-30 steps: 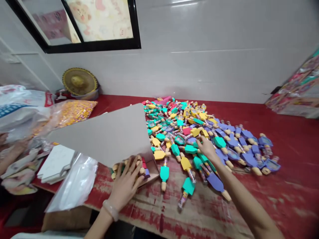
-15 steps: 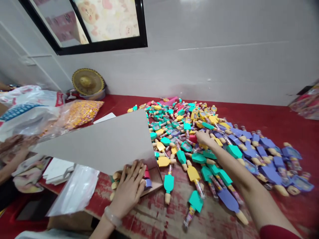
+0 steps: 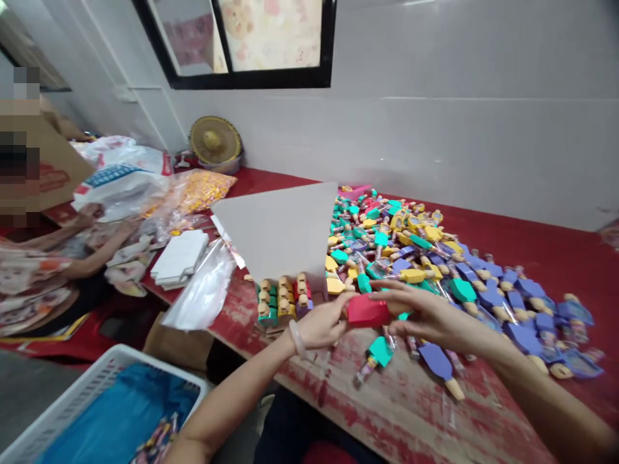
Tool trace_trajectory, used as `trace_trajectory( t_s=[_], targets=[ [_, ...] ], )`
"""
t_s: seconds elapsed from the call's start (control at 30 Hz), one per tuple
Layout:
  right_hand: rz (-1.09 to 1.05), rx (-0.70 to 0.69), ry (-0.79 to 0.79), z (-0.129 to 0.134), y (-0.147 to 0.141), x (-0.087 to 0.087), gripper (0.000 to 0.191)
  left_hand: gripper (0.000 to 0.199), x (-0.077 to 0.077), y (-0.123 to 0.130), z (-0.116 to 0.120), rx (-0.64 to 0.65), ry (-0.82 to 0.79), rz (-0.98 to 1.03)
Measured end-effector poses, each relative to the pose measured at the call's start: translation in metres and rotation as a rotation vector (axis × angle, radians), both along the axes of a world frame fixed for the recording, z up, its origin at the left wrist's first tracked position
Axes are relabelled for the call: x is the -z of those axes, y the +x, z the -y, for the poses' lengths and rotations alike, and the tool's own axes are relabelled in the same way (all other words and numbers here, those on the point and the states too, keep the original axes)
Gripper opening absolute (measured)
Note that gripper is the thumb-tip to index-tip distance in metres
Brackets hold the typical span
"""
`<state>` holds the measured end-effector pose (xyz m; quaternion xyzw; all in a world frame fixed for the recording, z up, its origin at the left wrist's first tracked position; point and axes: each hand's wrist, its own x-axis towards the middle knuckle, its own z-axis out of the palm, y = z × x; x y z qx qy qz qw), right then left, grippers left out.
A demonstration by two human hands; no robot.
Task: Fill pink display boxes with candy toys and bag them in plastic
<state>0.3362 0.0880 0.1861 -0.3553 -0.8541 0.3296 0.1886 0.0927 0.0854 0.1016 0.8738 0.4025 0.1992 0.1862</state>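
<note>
My left hand (image 3: 324, 320) and my right hand (image 3: 425, 316) both hold a red popsicle-shaped foam piece (image 3: 367, 311) between their fingers, above the table's near edge. Just behind my left hand, a small carton (image 3: 283, 303) holds several candy tubes with wooden-looking ends, standing upright in rows. A grey cardboard flap (image 3: 275, 229) rises behind them. Beyond my right hand spreads a large pile of popsicle-shaped candy toys (image 3: 411, 251) in teal, yellow, purple and red. A few loose ones, such as a teal one (image 3: 380, 352), lie below my right wrist.
The worn red table (image 3: 532, 258) holds a bag of yellow pieces (image 3: 196, 192), flat white cards (image 3: 178, 259) and a clear plastic bag (image 3: 203, 296). A white basket with blue lining (image 3: 106, 412) sits low at the near left. A co-worker's arms (image 3: 91, 235) work at the left.
Both hands have come together over the table, holding the red piece. My left hand has left the carton, uncovering its rows. The view has swung left, bringing the basket in.
</note>
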Motion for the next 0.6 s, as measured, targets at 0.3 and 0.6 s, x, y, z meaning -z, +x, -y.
trace_trajectory(
  t_s=[0.3, 0.6],
  targets=[
    [0.530, 0.181, 0.203, -0.049, -0.133, 0.046, 0.025, 0.057, 0.036, -0.096, -0.010, -0.361, 0.278, -0.413],
    [0.731, 0.159, 0.202, -0.064, -0.173, 0.079, 0.031, 0.056, 0.051, -0.096, -0.004, -0.393, 0.444, -0.418]
  ],
)
